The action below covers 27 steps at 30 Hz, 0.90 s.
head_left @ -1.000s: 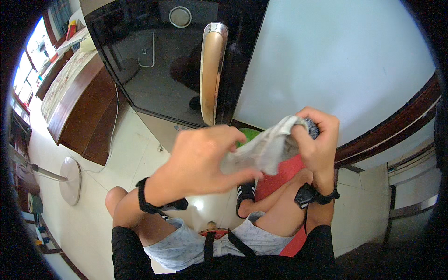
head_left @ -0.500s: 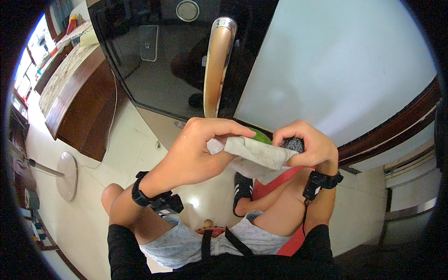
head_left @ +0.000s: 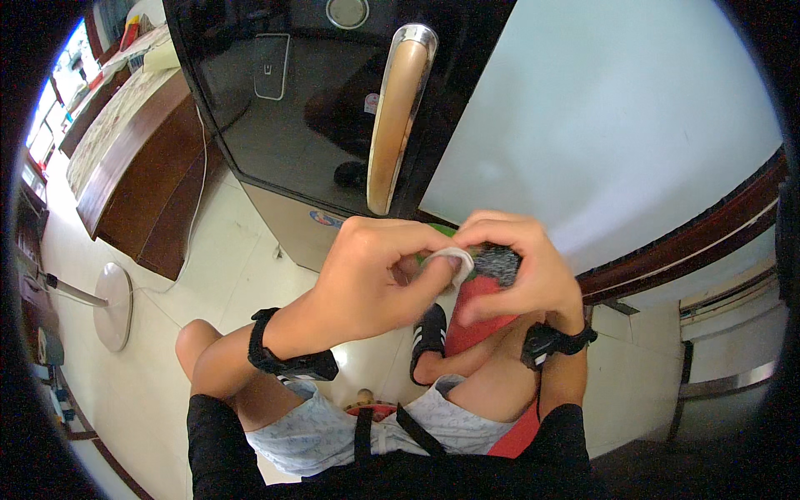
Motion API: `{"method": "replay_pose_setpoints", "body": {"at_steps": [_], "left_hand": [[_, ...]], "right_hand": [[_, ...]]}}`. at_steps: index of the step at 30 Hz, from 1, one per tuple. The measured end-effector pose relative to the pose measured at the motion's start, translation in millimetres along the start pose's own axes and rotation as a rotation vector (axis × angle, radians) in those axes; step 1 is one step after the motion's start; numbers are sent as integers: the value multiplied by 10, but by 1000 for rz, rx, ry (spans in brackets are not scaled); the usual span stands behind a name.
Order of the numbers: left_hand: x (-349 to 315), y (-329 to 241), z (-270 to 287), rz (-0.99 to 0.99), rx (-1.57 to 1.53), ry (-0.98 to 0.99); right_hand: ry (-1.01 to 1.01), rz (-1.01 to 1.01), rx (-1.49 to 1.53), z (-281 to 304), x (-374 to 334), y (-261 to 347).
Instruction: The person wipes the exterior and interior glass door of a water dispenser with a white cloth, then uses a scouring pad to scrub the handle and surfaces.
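Note:
My left hand (head_left: 375, 271) and my right hand (head_left: 517, 267) meet in front of me, both closed around a small folded whitish cloth (head_left: 457, 257) with a dark speckled part (head_left: 498, 262). Only a rolled edge of the cloth shows between my fingers. Each wrist wears a black strap. Under the hands lie my bare knees and a red object (head_left: 475, 312) on the floor.
A black glossy fridge door (head_left: 300, 108) with a long beige handle (head_left: 396, 117) stands just ahead. A pale wall (head_left: 617, 117) with a dark wooden rail is to the right. A wooden table (head_left: 125, 175) and a fan base (head_left: 112, 304) are on the left.
The cloth, stretched out between my hands a second ago, has been folded up small, and my hands have come together around it.

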<state>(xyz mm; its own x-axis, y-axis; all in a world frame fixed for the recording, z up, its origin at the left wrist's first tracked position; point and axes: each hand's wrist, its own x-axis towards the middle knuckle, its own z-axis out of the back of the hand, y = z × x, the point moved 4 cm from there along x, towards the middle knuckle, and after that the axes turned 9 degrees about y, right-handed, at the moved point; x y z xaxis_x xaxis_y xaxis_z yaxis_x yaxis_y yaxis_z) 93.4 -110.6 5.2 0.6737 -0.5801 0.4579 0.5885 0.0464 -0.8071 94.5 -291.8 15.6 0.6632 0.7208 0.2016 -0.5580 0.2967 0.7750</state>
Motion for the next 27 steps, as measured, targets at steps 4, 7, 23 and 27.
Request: {"method": "replay_pose_setpoints", "body": {"at_steps": [4, 7, 23, 27], "left_hand": [[-30, 58, 36, 76, -223, -131], [-45, 74, 48, 157, -445, -183], [140, 183, 309, 282, 18, -207], [161, 182, 405, 238, 72, -274]], "right_hand": [[-120, -45, 22, -96, 64, -45], [-157, -79, 219, -107, 75, -87], [-629, 204, -642, -195, 210, 135], [-734, 304, -810, -132, 272, 174]]}}
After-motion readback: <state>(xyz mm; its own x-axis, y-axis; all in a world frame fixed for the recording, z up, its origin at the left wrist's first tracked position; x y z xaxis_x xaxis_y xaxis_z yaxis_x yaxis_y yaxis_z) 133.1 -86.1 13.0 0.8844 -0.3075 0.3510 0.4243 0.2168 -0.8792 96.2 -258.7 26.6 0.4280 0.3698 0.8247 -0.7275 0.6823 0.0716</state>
